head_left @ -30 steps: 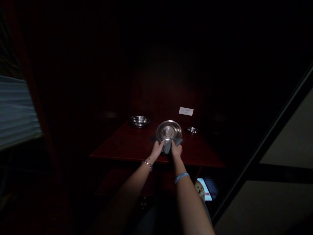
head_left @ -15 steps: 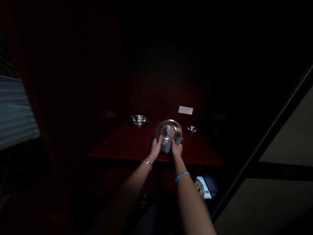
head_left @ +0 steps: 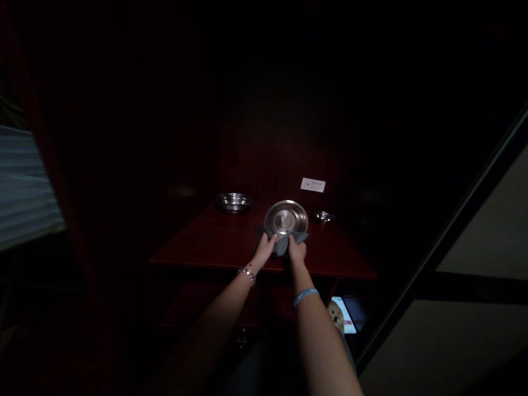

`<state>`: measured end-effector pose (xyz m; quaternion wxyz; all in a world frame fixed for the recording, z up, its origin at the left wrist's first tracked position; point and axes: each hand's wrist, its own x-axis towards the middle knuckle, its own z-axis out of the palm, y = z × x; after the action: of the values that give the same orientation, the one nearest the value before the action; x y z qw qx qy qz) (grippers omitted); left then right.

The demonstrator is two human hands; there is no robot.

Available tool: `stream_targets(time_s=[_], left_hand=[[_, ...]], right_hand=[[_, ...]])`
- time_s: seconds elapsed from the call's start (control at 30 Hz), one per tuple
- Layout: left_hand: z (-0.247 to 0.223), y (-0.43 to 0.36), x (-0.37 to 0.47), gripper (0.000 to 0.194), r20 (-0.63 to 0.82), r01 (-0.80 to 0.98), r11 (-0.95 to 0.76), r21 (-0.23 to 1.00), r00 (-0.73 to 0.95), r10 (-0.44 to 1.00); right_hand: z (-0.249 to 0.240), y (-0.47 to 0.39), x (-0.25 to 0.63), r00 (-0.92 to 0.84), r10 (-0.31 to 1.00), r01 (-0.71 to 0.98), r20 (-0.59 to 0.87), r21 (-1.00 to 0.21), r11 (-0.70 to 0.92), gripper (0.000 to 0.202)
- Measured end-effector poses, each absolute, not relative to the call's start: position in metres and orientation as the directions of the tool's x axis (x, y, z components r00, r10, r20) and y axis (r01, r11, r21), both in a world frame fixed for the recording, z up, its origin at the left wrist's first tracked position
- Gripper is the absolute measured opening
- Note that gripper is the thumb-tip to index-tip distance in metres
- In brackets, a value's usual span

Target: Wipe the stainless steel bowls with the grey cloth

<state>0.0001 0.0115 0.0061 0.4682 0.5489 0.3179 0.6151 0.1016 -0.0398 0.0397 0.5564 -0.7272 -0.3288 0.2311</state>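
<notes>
Between my hands a round steel plate [head_left: 286, 216] is held up at a tilt above the dark red shelf. My left hand [head_left: 264, 250] grips its lower left rim, thumb on the near face and fingers hidden behind. In my right hand [head_left: 297, 249] a grey cloth [head_left: 282, 245] is pinched, pressed against the plate's lower right rim. Back left on the shelf sits a stack of steel plates [head_left: 234, 203]. A small steel bowl [head_left: 323, 217] stands to the right, behind the held plate.
The red shelf [head_left: 198, 242] has a straight front edge below my hands. A white socket panel [head_left: 313, 185] is on the back wall. Lower right, a lit phone screen [head_left: 344, 314] shows beside my right arm. Pale pleated material [head_left: 27, 184] hangs at far left. Much of the surroundings is dark.
My left thumb has slid down and right along the plate's lower rim, towards the cloth. The plate has shifted very slightly. My right hand keeps the cloth at the rim.
</notes>
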Motion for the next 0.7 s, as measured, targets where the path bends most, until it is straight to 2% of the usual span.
stream_targets(time_s=[0.27,0.5,0.7], left_hand=[[0.004,0.0153,0.0001,0.027,0.415,-0.213,-0.413,0.886,-0.035,0.909],[0.0116,0.0092,-0.0028,0.033,0.453,-0.269,-0.461,0.846,-0.096,0.886],[0.0118,0.0089,-0.0019,0.036,0.435,-0.279,-0.436,0.855,-0.07,0.898]], right_hand=[[0.0414,-0.0398,0.1019,0.678,0.734,0.233,0.021,-0.954,-0.188,0.041],[0.0395,-0.0393,0.1033,0.691,0.721,0.25,0.044,-0.951,-0.182,0.042],[0.0401,-0.0413,0.1045,0.693,0.719,0.262,0.05,-0.947,-0.187,0.043]])
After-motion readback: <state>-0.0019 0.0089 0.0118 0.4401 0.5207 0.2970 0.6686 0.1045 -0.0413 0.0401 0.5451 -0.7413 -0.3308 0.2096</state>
